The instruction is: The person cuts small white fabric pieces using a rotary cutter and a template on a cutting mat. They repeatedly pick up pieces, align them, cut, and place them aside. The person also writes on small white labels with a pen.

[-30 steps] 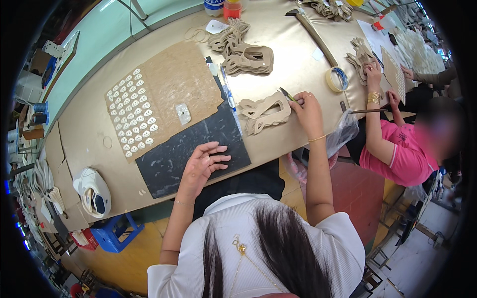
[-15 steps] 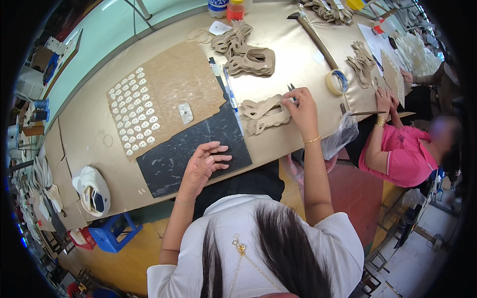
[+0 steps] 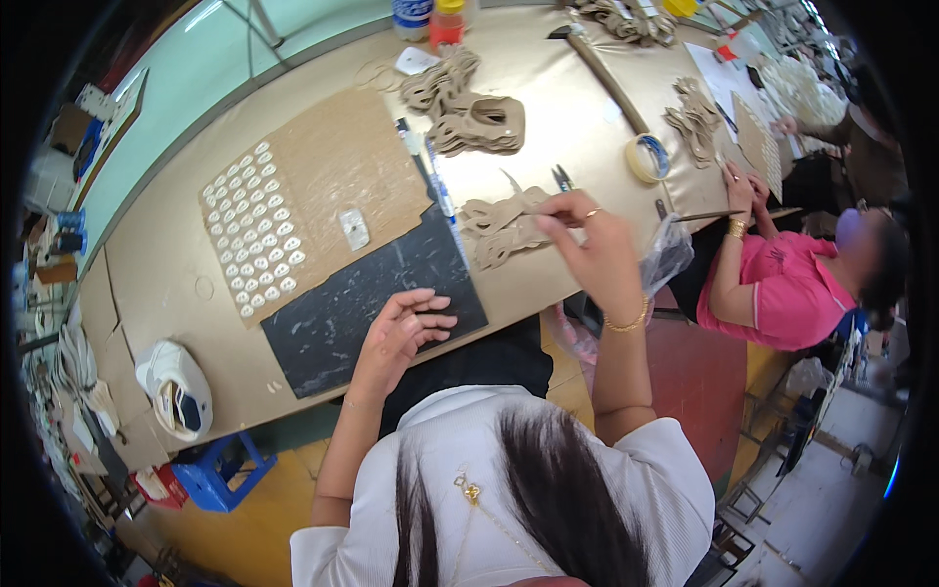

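Note:
My right hand (image 3: 599, 252) is closed in a pinch over a small pile of beige cut-out pieces (image 3: 499, 240). A thin beige piece (image 3: 515, 186) with a pointed end sticks out beyond its fingertips; its exact shape is partly hidden by the fingers. Just beyond the hand, the dark tips of a small pair of snips (image 3: 562, 178) show on the table. My left hand (image 3: 399, 338) hovers over the near edge of a black mat (image 3: 362, 303), fingers apart and slightly bent, with nothing in it.
A brown sheet (image 3: 333, 137) carries rows of small white pieces (image 3: 249, 230). Further off are stacked beige cut-outs (image 3: 479, 125), a hammer (image 3: 611, 83) and a tape roll (image 3: 646, 158). A white cap (image 3: 174, 386) lies at left. A co-worker in pink (image 3: 773, 289) works at right.
My right hand has turned and come slightly nearer, a thin beige piece now showing at its fingertips. The left hand stays almost in place. The view has shifted a little.

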Demonstrator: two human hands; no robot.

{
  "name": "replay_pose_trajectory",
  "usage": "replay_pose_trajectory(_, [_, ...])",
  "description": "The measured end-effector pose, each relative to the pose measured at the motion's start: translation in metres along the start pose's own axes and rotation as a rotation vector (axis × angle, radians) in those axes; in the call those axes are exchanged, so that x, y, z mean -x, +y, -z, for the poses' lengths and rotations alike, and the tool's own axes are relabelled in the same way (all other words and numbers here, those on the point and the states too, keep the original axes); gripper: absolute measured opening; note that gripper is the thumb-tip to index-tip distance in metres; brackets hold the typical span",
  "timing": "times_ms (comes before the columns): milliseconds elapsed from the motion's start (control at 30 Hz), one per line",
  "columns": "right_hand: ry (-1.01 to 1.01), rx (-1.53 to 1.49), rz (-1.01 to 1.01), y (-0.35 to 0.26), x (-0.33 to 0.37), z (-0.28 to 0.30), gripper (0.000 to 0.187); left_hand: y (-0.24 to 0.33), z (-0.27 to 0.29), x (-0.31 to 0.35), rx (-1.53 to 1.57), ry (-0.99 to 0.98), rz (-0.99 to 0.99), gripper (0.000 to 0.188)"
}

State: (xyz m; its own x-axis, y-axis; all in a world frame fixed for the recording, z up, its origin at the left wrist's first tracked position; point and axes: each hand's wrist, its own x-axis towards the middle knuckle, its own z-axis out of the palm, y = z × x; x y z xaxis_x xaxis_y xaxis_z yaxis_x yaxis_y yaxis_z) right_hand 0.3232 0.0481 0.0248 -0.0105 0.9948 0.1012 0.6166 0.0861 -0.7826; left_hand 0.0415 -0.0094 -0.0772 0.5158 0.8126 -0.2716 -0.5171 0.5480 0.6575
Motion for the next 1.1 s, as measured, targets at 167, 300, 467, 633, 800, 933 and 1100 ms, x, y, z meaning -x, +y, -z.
replay_pose_trajectory(167, [-0.040, 0.032, 0.398, -0.036, -0.006, -0.041, 0.019, -0.011, -0.006, -0.003, 0.404, -0.058, 0.131, 0.061])
replay_pose_trajectory(300, [-0.230, -0.103, 0.569, -0.061, 0.002, -0.064, 0.020, -0.012, -0.019, 0.002, 0.769, -0.003, 0.133, 0.074])
replay_pose_trajectory(467, [-0.394, -0.353, 0.320, -0.054, 0.022, -0.085, 0.017, -0.008, -0.005, 0.019, 0.792, 0.036, -0.030, 0.080])
replay_pose_trajectory(633, [-0.498, -0.342, 0.180, -0.028, 0.040, -0.089, 0.014, 0.001, 0.013, 0.019, 0.825, 0.099, -0.037, 0.061])
replay_pose_trajectory(800, [-0.324, -0.426, 0.062, -0.015, 0.043, -0.093, 0.030, 0.002, 0.014, 0.011, 0.598, 0.202, -0.065, 0.045])
replay_pose_trajectory(933, [-0.421, -0.608, -0.199, 0.002, 0.042, -0.099, 0.053, 0.008, 0.003, 0.017, 0.555, 0.107, -0.070, 0.043])
replay_pose_trajectory(1100, [-0.611, -1.073, -0.334, 0.011, 0.048, -0.114, 0.047, 0.013, -0.012, 0.022, 0.486, 0.107, -0.054, 0.043])
